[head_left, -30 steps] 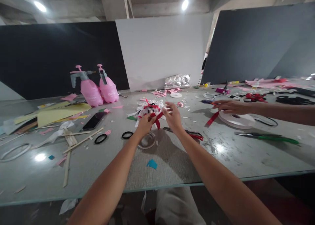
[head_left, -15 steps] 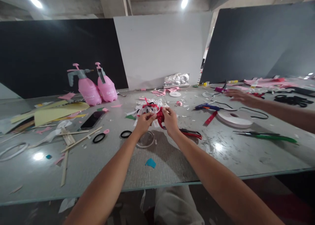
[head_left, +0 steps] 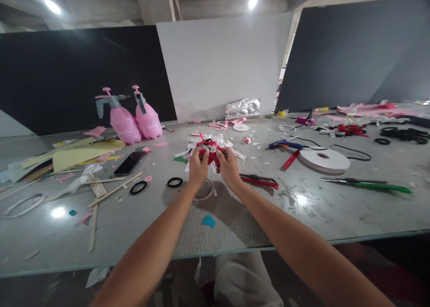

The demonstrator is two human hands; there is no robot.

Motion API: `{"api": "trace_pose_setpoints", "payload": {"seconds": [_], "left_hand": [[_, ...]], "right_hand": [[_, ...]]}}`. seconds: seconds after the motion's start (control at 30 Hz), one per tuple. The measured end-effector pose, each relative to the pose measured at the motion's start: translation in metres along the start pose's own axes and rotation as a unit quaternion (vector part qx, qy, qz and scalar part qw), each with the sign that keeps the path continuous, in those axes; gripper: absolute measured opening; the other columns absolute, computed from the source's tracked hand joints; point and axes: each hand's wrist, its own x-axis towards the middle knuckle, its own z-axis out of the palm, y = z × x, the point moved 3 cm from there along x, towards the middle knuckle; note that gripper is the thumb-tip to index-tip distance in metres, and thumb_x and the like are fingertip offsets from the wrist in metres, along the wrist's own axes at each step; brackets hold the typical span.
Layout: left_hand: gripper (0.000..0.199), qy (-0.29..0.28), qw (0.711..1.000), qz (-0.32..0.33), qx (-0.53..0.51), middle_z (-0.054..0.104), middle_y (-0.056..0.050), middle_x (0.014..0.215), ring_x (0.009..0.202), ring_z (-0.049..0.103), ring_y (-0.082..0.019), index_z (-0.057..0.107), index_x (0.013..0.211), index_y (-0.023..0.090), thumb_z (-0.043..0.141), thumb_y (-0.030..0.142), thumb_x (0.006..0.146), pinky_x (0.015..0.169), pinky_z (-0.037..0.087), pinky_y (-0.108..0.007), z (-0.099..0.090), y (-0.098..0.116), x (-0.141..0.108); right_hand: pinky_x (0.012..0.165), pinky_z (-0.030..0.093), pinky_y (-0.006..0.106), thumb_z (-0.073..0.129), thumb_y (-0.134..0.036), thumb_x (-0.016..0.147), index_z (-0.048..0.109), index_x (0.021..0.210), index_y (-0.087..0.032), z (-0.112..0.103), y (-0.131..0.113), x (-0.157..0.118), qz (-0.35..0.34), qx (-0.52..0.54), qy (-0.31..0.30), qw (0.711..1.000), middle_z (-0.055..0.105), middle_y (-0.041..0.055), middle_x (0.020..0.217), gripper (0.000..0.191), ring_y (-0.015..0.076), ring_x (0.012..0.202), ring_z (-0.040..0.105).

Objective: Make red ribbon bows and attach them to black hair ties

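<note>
Ribbon of glossy red fabric (head_left: 211,156) spans crosswise between the left hand (head_left: 198,169) and the right hand (head_left: 230,167), thumb and fingers pinching each side; neither looks clearly nearer. Beyond it sits a loose white paper-scrap heap (head_left: 220,140).

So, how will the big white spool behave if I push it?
The white spool lies flat, so it would probably slide rather than roll. Stood on its round rim, it might roll easily. The thin red ribbon at its edge may drag along.

Two hands (head_left: 199,167); two pink spray bottles (head_left: 124,125); one phone (head_left: 128,163); one glue gun (head_left: 285,144); one box cutter (head_left: 259,180).
</note>
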Motion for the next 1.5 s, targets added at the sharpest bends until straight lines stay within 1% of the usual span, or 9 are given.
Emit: {"api": "trace_pose_setpoints", "payload": {"seconds": [0.13, 0.47, 0.57, 0.7, 0.77, 0.93, 1.13, 1.37, 1.5], "left_hand": [[0.026, 0.019, 0.998, 0.032, 0.047, 0.057, 0.0, 0.069, 0.063, 0.054, -0.013, 0.055, 0.083, 0.019, 0.056, 0.045, 0.086, 0.06, 0.041, -0.024, -0.002, 0.0, 0.0], [0.035, 0.024, 0.999, -0.038, -0.012, 0.055, 0.002, 0.063, 0.053, 0.05, -0.011, 0.053, 0.087, 0.02, 0.054, 0.055, 0.085, 0.049, 0.037, -0.022, 0.001, -0.009, 0.001], [0.041, -0.004, 0.992, -0.085, -0.088, 0.053, 0.003, 0.06, 0.045, 0.045, -0.008, 0.055, 0.087, 0.019, 0.058, 0.059, 0.08, 0.043, 0.033, -0.02, 0.004, -0.008, -0.001], [0.052, -0.104, 0.969, -0.153, -0.163, 0.053, 0.003, 0.058, 0.043, 0.044, -0.007, 0.061, 0.088, 0.016, 0.062, 0.065, 0.073, 0.04, 0.033, -0.02, 0.011, -0.006, -0.004], [0.051, -0.125, 0.972, -0.149, -0.132, 0.053, 0.002, 0.057, 0.043, 0.046, -0.008, 0.062, 0.083, 0.014, 0.066, 0.063, 0.069, 0.04, 0.034, -0.02, 0.012, -0.006, -0.004], [0.042, -0.108, 0.989, -0.096, -0.02, 0.049, 0.003, 0.045, 0.039, 0.044, -0.007, 0.06, 0.064, 0.014, 0.07, 0.054, 0.07, 0.041, 0.034, -0.021, 0.01, -0.002, -0.003], [0.038, -0.147, 0.983, -0.106, -0.035, 0.051, 0.003, 0.045, 0.037, 0.044, -0.008, 0.056, 0.063, 0.015, 0.073, 0.049, 0.068, 0.039, 0.033, -0.021, 0.012, -0.001, -0.002], [0.038, -0.175, 0.977, -0.12, -0.035, 0.053, 0.002, 0.047, 0.037, 0.044, -0.007, 0.057, 0.062, 0.014, 0.074, 0.048, 0.066, 0.038, 0.032, -0.021, 0.013, -0.007, -0.003], [0.039, -0.168, 0.977, -0.124, -0.043, 0.055, 0.003, 0.049, 0.039, 0.047, -0.008, 0.061, 0.078, 0.014, 0.073, 0.049, 0.067, 0.039, 0.035, -0.021, 0.012, -0.008, -0.003]], "right_hand": [[0.035, 0.029, 0.018, 0.051, -0.047, 0.085, 0.045, 0.082, -0.023, 0.001, 0.002, -0.001, -0.013, -0.013, 0.029, 0.999, 0.045, -0.0096, 0.047, 0.025, 0.0077, 0.036, 0.037], [0.037, 0.029, 0.02, 0.053, -0.05, 0.081, 0.041, 0.071, -0.023, 0.0, 0.004, -0.001, 0.004, 0.073, 0.096, 0.993, 0.036, -0.0097, 0.049, 0.031, 0.0071, 0.039, 0.033], [0.035, 0.028, 0.02, 0.054, -0.052, 0.08, 0.042, 0.071, -0.023, -0.001, -0.001, -0.001, 0.004, 0.079, 0.081, 0.994, 0.035, -0.0106, 0.045, 0.033, 0.0068, 0.036, 0.03], [0.035, 0.029, 0.02, 0.056, -0.054, 0.081, 0.046, 0.071, -0.022, -0.005, -0.009, -0.001, -0.009, 0.06, 0.06, 0.996, 0.036, -0.0107, 0.044, 0.035, 0.0063, 0.035, 0.032], [0.035, 0.029, 0.02, 0.057, -0.053, 0.08, 0.048, 0.071, -0.021, -0.006, -0.009, 0.0, -0.015, 0.041, 0.042, 0.998, 0.039, -0.0101, 0.045, 0.034, 0.0061, 0.035, 0.033], [0.035, 0.029, 0.02, 0.061, -0.049, 0.078, 0.049, 0.073, -0.021, -0.006, -0.002, 0.003, -0.016, 0.027, 0.009, 0.999, 0.048, -0.0079, 0.051, 0.032, 0.0064, 0.037, 0.036], [0.037, 0.032, 0.02, 0.062, -0.049, 0.076, 0.046, 0.064, -0.021, -0.009, -0.001, 0.007, -0.013, 0.035, 0.041, 0.998, 0.044, -0.0078, 0.048, 0.035, 0.0067, 0.038, 0.039], [0.032, 0.029, 0.02, 0.062, -0.049, 0.073, 0.045, 0.066, -0.022, -0.008, 0.003, 0.003, 0.068, 0.116, 0.049, 0.99, 0.039, -0.0102, 0.045, 0.033, 0.0066, 0.033, 0.037], [0.032, 0.029, 0.019, 0.062, -0.051, 0.074, 0.046, 0.068, -0.022, -0.009, 0.004, 0.003, 0.066, 0.086, 0.05, 0.993, 0.039, -0.01, 0.047, 0.034, 0.0061, 0.034, 0.036]]}}
